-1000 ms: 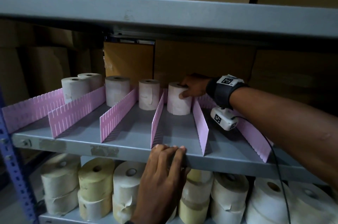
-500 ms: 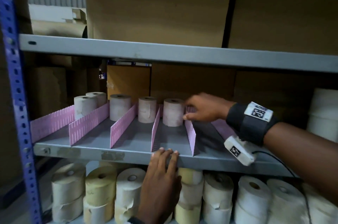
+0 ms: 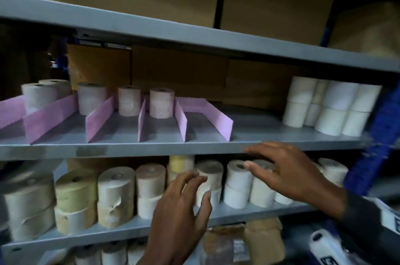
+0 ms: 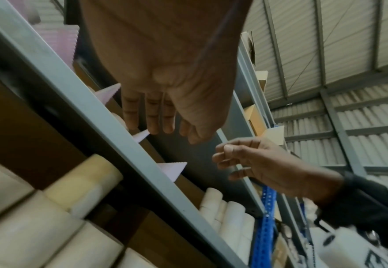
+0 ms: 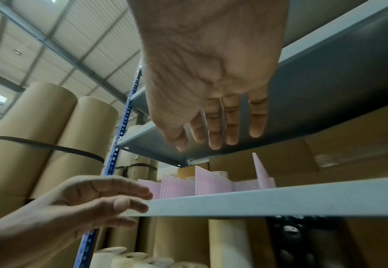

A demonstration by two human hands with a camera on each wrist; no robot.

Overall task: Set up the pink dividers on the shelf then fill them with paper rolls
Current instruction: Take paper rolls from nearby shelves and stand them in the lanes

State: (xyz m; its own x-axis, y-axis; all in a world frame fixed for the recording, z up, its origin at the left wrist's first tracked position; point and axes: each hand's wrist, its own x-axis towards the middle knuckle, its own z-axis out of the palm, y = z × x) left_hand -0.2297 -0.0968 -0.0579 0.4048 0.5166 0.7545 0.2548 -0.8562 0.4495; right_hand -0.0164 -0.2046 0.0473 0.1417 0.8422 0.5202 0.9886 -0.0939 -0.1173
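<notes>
Several pink dividers (image 3: 180, 119) stand in a row on the grey middle shelf (image 3: 151, 149), with a pink strip along the back. Paper rolls (image 3: 162, 103) stand upright at the back of several lanes; the rightmost lane holds none. Both hands hover in front of the lower shelf's stacked rolls (image 3: 238, 182), holding nothing. My left hand (image 3: 184, 204) has spread, relaxed fingers below the shelf edge. My right hand (image 3: 281, 169) is spread just under that edge, to the right of the dividers. From the wrist views, the left hand (image 4: 165, 116) and the right hand (image 5: 218, 127) show empty palms.
White rolls (image 3: 329, 106) are stacked two high at the right end of the middle shelf. Brown cardboard boxes (image 3: 179, 74) line the back and the top shelf. A blue upright post (image 3: 381, 135) bounds the right side. Packages lie on the shelf below.
My right hand has let go of the roll in the fifth lane and drawn back out and down below the shelf edge. My left hand came off the shelf edge and dropped lower.
</notes>
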